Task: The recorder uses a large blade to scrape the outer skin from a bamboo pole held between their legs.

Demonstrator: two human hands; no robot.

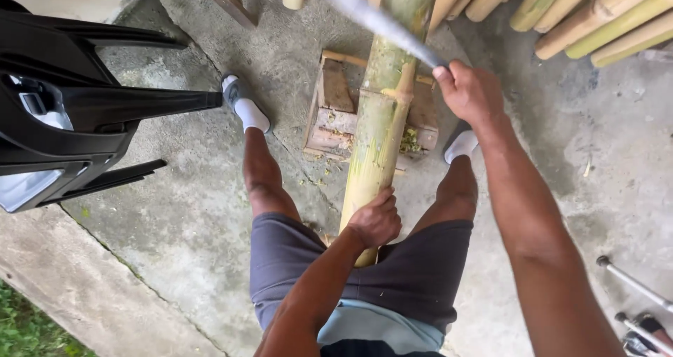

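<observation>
Your left hand [376, 219] grips the near end of a green bamboo pole [382, 111] lying across a wooden block [338, 111] on the concrete floor [182, 217], while your right hand [468, 90] clenches a blurred long blade [382, 24] above it.

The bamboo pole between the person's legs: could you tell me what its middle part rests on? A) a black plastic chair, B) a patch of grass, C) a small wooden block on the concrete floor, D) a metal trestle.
C: the bamboo pole lies across a small wooden block on the concrete floor, the left hand gripping its near end while the right hand holds a blurred blade above it.
</observation>
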